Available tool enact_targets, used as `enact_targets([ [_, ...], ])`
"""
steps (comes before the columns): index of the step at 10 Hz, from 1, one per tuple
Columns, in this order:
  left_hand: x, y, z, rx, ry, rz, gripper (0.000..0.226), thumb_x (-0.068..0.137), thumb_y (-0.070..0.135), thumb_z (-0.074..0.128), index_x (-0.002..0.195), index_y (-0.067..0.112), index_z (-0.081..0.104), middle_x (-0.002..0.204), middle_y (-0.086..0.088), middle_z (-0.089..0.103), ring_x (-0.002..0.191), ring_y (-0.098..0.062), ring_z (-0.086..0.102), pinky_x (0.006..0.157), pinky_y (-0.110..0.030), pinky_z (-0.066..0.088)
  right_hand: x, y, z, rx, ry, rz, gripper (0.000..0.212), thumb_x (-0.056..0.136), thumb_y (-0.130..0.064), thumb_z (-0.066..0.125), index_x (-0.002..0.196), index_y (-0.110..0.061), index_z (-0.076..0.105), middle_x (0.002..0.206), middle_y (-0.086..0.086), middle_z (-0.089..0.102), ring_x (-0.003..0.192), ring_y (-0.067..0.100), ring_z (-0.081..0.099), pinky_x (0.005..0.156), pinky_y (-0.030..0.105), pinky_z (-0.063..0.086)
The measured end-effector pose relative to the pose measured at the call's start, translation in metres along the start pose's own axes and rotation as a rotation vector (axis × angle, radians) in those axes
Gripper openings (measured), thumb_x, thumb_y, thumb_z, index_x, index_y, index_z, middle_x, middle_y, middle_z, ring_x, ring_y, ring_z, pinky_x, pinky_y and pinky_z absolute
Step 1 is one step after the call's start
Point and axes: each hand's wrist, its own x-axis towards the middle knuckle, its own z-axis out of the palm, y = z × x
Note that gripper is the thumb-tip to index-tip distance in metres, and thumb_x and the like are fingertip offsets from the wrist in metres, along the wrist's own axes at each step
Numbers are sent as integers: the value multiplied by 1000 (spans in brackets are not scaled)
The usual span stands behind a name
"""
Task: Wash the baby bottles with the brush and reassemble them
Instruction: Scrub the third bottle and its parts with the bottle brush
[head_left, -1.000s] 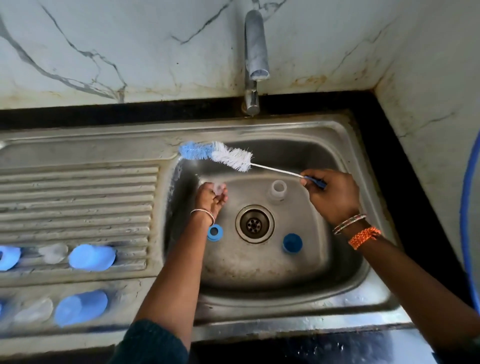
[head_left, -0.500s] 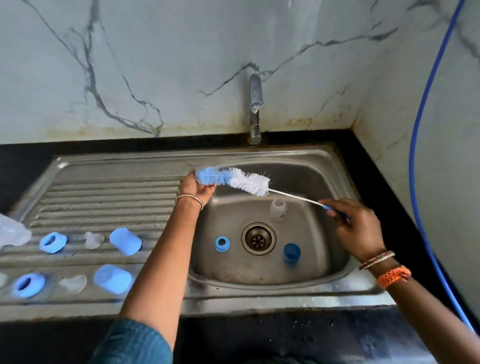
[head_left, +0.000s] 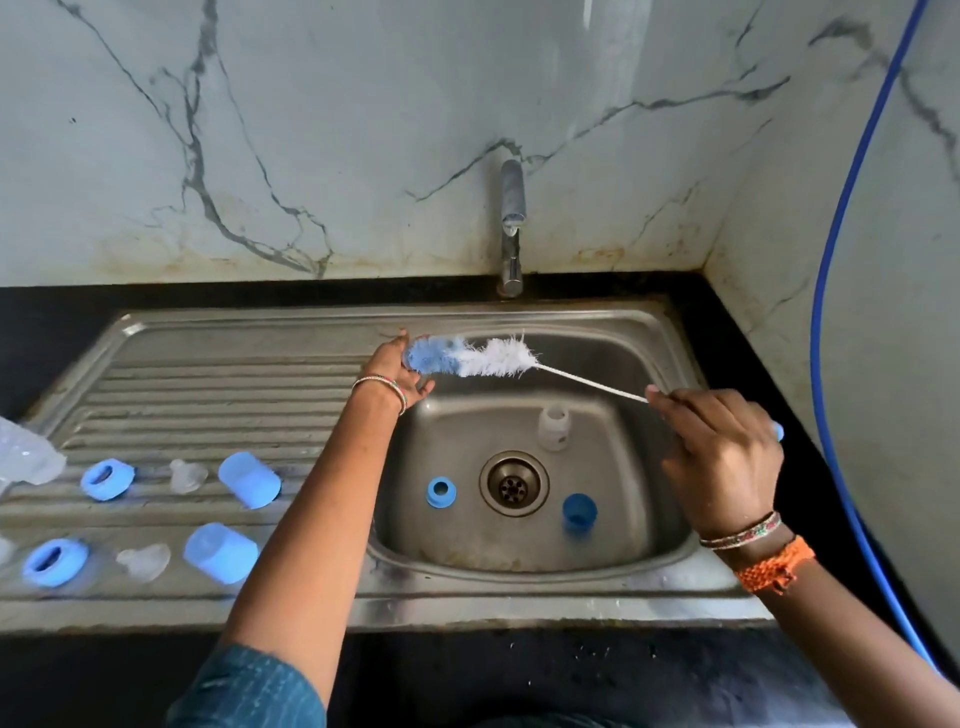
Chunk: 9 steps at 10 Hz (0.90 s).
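Brush (head_left: 470, 357) spans the basin between both hands, its wire stem pinched in the curled fingers of the right hand (head_left: 719, 457) with the blue handle end poking out behind them, while the left hand (head_left: 397, 376) cups the blue bristle tip against its fingers.

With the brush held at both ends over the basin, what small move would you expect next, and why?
Probably the left hand lets go of the bristle tip and reaches down for the clear bottle standing in the sink. The right hand already grips the brush by its handle, the tap shows no water running, and that bottle stands open-mouthed within reach.
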Motion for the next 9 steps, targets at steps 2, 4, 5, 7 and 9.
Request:
enact_targets([
  [2,1,2,-7,-60,-193,41,29,101,34,37,93,18,59,113,2,62,114,-19,54,97,-46,32,15,-14,1,316,-808,645,25,81,2,57,91,-12,75,68,10,68,54,25,61,49,20,41],
  [4,4,-2,-23,-215,-231,90,29,102,25,35,81,14,52,88,0,62,107,-24,58,99,-41,41,11,-13,14,1098,-1493,1123,37,93,1,29,84,-7,63,51,0,36,33,3,22,34,9,19],
  [5,5,6,-28,-111,-28,42,36,102,35,31,75,20,51,82,3,59,80,-18,58,79,-36,45,21,-9,13,474,-1087,486,21,95,-24,54,80,-23,68,66,0,62,47,3,52,50,22,41],
  [7,0,13,-21,-14,57,1,39,100,39,27,80,19,53,100,-5,60,89,-19,55,77,-33,38,28,-19,12,-74,-335,37,14,84,-26,64,75,-18,70,64,4,62,59,31,62,53,28,41],
  [9,-7,7,-33,-324,-186,136,29,102,32,35,118,16,52,127,2,58,121,-23,50,104,-45,38,4,-21,29,1135,-1358,1426,39,102,-27,31,75,-9,52,40,-6,28,28,3,19,31,11,13],
])
